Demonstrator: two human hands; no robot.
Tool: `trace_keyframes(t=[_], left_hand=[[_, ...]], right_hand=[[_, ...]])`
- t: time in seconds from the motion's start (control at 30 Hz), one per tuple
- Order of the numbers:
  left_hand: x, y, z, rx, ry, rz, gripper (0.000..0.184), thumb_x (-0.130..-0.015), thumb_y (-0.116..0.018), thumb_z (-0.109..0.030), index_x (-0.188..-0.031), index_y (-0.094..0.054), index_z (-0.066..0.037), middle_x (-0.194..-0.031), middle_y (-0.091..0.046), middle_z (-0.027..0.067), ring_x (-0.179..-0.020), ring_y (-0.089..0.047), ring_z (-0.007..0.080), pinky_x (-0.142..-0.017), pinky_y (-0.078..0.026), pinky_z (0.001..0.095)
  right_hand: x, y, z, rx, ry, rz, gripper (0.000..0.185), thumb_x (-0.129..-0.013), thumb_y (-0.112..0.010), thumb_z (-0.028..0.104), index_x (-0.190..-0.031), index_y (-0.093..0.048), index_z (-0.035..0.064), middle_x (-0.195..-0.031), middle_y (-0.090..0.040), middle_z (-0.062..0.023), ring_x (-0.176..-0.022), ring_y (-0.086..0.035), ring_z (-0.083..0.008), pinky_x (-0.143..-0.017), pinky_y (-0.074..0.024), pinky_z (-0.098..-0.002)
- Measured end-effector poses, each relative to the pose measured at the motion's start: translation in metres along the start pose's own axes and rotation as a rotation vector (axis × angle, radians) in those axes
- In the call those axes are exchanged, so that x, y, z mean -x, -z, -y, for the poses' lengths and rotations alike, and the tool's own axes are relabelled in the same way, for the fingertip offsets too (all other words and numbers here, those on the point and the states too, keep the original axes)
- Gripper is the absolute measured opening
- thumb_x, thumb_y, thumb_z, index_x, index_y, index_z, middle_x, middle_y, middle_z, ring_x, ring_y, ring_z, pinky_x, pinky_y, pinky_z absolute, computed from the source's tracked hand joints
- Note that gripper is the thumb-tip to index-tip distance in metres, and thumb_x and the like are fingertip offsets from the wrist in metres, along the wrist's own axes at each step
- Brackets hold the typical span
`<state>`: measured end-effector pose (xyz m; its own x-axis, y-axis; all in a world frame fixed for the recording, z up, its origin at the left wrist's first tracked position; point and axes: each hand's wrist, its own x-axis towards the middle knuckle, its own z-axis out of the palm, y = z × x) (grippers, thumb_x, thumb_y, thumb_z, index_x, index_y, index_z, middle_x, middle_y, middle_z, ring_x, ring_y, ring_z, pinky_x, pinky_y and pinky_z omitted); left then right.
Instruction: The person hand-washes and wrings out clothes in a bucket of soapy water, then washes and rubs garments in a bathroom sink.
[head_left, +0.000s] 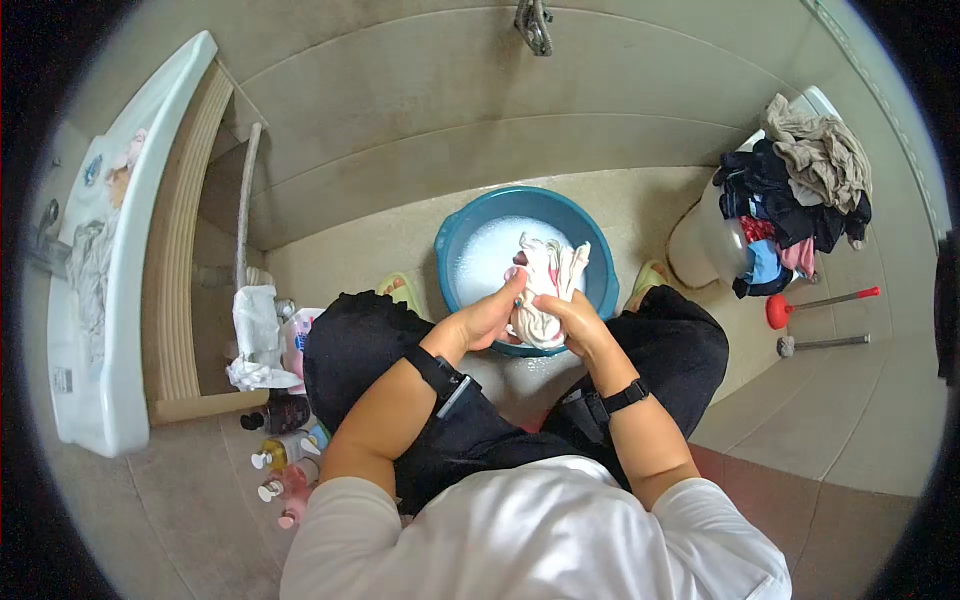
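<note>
A wet-looking, bunched white cloth with some red on it is held over the near side of a teal basin. My left hand grips the cloth's left side, thumb pointing up along it. On the other side, my right hand is closed around the lower right of the bundle, its thumb across the front. Foamy white suds fill the basin below. The folds hide some of my fingertips.
Clothes are heaped on the toilet at right, near a red plunger and a brush. At left are a white sink with wet cloth in it and several bottles. A metal fixture hangs on the wall.
</note>
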<state>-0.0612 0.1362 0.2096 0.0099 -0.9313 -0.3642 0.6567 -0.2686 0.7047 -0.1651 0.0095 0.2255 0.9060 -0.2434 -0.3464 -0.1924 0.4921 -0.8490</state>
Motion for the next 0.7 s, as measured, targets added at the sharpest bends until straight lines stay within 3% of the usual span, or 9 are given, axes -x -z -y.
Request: trace_keyframes(t=[0.1, 0.17, 0.37, 0.53, 0.7], left_hand=[[0.002, -0.004, -0.002, -0.062, 0.007, 0.011, 0.077, -0.081, -0.025, -0.072, -0.138, -0.025, -0.019, -0.134, -0.038, 0.0013, -0.118, -0.041, 0.0193, -0.09, -0.036, 0.0442], [0.003, -0.006, -0.004, -0.042, -0.087, -0.061, 0.068, -0.087, -0.027, -0.063, -0.138, -0.024, -0.019, -0.136, -0.036, 0.003, -0.119, -0.043, 0.0221, -0.088, -0.041, 0.0447], [0.001, -0.008, -0.015, -0.084, -0.126, -0.13, 0.067, -0.085, -0.038, -0.058, -0.139, -0.025, -0.02, -0.138, -0.032, -0.0016, -0.112, -0.046, 0.022, -0.085, -0.038, 0.0398], [0.008, -0.021, -0.024, -0.084, -0.151, -0.143, 0.066, -0.085, -0.044, -0.052, -0.14, -0.024, -0.021, -0.141, -0.029, 0.0044, -0.118, -0.044, 0.0288, -0.094, -0.024, 0.0516], [-0.001, -0.025, -0.032, -0.133, -0.205, -0.197, 0.067, -0.085, -0.05, -0.046, -0.14, -0.022, -0.021, -0.141, -0.029, 0.0058, -0.117, -0.044, 0.0256, -0.093, -0.025, 0.0527]], right_hand=[[0.006, 0.009, 0.003, -0.104, -0.015, -0.027, 0.045, -0.075, -0.058, 0.01, -0.117, -0.049, -0.0034, -0.105, -0.06, -0.0129, -0.092, -0.061, -0.0229, -0.08, -0.049, -0.0327], [0.002, 0.025, 0.003, -0.156, -0.026, -0.081, 0.039, -0.075, -0.057, 0.011, -0.111, -0.052, -0.0035, -0.099, -0.062, -0.0139, -0.084, -0.063, -0.0223, -0.074, -0.0517, -0.0329], [0.016, 0.023, 0.042, -0.313, 0.034, -0.022, 0.04, -0.075, -0.055, 0.01, -0.113, -0.051, -0.0023, -0.103, -0.061, -0.0136, -0.088, -0.062, -0.0227, -0.078, -0.0512, -0.0337], [0.031, 0.025, 0.07, -0.217, 0.098, 0.03, 0.047, -0.074, -0.055, 0.007, -0.119, -0.048, -0.0011, -0.111, -0.058, -0.0123, -0.097, -0.059, -0.0222, -0.086, -0.047, -0.0328], [0.033, 0.033, 0.091, -0.085, 0.2, 0.01, 0.051, -0.074, -0.063, 0.012, -0.121, -0.047, -0.0008, -0.112, -0.058, -0.0109, -0.099, -0.058, -0.0206, -0.085, -0.0459, -0.0319]])
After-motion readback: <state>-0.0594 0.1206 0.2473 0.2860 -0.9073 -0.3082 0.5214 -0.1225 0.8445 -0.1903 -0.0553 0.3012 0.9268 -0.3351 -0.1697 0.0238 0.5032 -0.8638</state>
